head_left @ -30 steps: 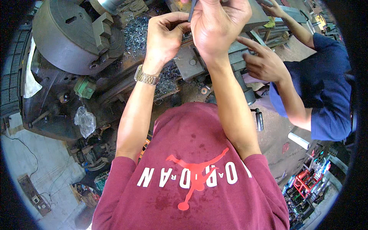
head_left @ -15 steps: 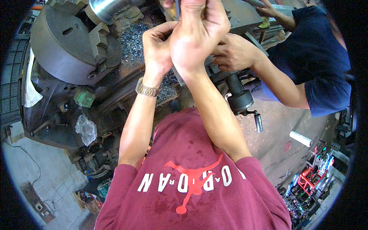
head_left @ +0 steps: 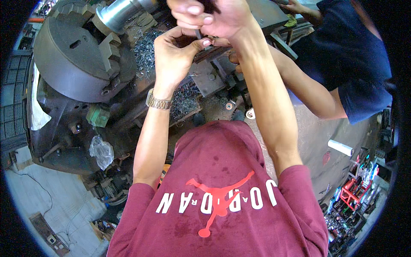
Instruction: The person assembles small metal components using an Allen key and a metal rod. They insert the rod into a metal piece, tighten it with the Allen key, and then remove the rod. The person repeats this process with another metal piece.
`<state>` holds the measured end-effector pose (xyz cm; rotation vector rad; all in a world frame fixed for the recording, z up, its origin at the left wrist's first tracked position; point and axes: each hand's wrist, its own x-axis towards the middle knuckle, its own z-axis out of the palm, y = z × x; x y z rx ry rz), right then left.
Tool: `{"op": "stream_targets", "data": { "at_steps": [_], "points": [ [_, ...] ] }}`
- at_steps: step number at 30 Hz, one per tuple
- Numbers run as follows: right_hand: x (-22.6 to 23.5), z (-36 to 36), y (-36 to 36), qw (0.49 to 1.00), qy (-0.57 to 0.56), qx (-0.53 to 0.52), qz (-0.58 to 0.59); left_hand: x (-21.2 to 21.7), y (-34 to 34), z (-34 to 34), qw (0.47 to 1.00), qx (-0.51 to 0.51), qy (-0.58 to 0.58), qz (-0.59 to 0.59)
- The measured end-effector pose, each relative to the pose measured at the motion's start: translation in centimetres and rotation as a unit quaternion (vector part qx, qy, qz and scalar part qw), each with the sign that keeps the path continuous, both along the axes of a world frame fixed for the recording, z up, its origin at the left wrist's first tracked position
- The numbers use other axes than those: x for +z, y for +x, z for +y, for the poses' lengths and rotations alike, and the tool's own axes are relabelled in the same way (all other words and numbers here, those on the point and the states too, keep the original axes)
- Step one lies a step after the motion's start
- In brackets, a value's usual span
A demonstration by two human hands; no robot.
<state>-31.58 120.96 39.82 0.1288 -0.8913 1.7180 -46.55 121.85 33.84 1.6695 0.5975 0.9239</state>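
My left hand point(head_left: 173, 53), wearing a metal-band watch point(head_left: 158, 101), is closed in a pinch, thumb against fingers. A narrow dark metal piece point(head_left: 198, 34) shows just above its thumb; the rest of it is hidden. My right hand point(head_left: 218, 19) is above and right of it, its fingers curled toward the palm around something I cannot make out. Behind my right forearm, a co-worker's fingers point(head_left: 233, 57) reach in close to my left thumb. Below the hands lies a flat metal block point(head_left: 207, 79) with a bolt on top.
A large lathe chuck point(head_left: 70, 60) with stepped jaws stands at left, beside a shiny metal cylinder point(head_left: 122, 15). Metal shavings point(head_left: 147, 51) lie behind my left hand. A co-worker in a dark blue shirt point(head_left: 351, 55) stands at right. A white roll point(head_left: 340, 147) lies on the floor.
My right hand has moved up and its forearm has swung right, now covering the black crank handle. My left hand has shifted slightly left. The bar below my hands no longer shows there.
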Motion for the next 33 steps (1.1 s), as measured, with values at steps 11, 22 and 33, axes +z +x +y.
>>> {"op": "stream_targets", "data": {
  "at_steps": [11,22,33],
  "points": [
    [1.3,-5.0,-6.3,0.746,-0.029,-0.651,-0.141,0.5,0.3,-0.8,0.995,0.057,0.075,0.03],
    [5.2,-3.0,0.0,0.895,0.121,-0.197,-0.381,-0.2,0.2,-0.4,0.998,0.032,0.062,0.012],
    [2.1,-2.8,-5.5,0.431,0.126,-0.711,-0.542,-0.7,-0.3,0.8,0.998,0.019,0.061,0.012]
  ]
}}
